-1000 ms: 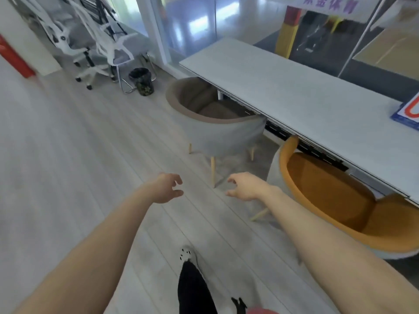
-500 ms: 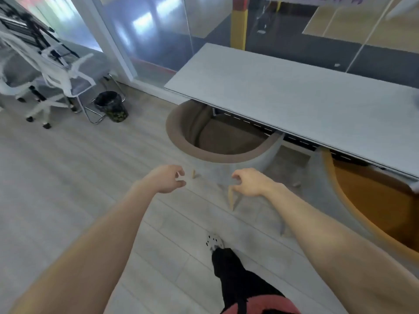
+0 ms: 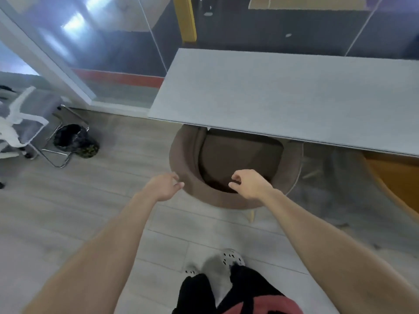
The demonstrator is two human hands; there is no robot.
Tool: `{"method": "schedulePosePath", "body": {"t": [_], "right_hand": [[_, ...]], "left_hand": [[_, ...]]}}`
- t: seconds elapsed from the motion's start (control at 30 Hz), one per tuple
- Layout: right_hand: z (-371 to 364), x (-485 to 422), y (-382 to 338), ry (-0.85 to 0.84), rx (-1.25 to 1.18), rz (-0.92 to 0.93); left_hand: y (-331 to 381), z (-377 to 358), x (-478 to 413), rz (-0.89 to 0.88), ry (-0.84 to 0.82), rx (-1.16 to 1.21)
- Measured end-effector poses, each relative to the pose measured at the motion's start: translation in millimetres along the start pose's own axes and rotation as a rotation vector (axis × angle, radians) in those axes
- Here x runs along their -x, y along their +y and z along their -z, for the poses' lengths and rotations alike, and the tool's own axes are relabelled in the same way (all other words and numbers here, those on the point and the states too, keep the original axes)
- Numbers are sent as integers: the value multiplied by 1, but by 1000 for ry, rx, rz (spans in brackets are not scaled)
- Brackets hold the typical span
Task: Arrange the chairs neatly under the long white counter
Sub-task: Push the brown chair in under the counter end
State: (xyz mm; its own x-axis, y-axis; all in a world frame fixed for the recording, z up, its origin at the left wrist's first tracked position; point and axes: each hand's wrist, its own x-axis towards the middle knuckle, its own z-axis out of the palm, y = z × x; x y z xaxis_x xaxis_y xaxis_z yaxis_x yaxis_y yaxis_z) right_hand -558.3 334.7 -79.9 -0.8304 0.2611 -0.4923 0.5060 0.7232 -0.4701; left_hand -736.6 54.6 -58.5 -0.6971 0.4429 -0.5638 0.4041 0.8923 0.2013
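Both hands [image 3: 166, 185] now nearer round brown chair [image 3: 188, 159], matte white counter [image 3: 283, 94]

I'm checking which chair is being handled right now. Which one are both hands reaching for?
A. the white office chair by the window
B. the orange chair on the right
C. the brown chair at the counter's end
C: the left hand and the right hand are both at the curved back of the brown chair, part-way under the counter.

Hands reach the brown chair

Both hands have moved forward: the left hand [image 3: 166, 185] now meets the brown chair's [image 3: 226, 166] rim, and the right hand [image 3: 250, 184] hovers over its back.
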Motion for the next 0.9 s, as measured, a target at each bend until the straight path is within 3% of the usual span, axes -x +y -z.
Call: {"method": "schedulePosePath", "body": {"t": [0.1, 0.23, 0.43, 0.6, 0.77, 0.9], "right_hand": [[-13, -9, 8, 160, -14, -177], [-46, 7, 17, 361, 17, -543], [-86, 14, 14, 407, -288, -1002], [-83, 2, 21, 494, -621, -1076], [-85, -8, 33, 611, -647, -1129], [-84, -5, 31, 586, -633, -1129]], "left_hand": [[-6, 3, -45, 29, 0, 96], [-6, 1, -84, 77, -4, 247], [-10, -17, -127, 113, -51, 398], [3, -30, -143, 227, 72, 511], [9, -40, -152, 293, 138, 505], [3, -42, -151, 270, 133, 473]]}}
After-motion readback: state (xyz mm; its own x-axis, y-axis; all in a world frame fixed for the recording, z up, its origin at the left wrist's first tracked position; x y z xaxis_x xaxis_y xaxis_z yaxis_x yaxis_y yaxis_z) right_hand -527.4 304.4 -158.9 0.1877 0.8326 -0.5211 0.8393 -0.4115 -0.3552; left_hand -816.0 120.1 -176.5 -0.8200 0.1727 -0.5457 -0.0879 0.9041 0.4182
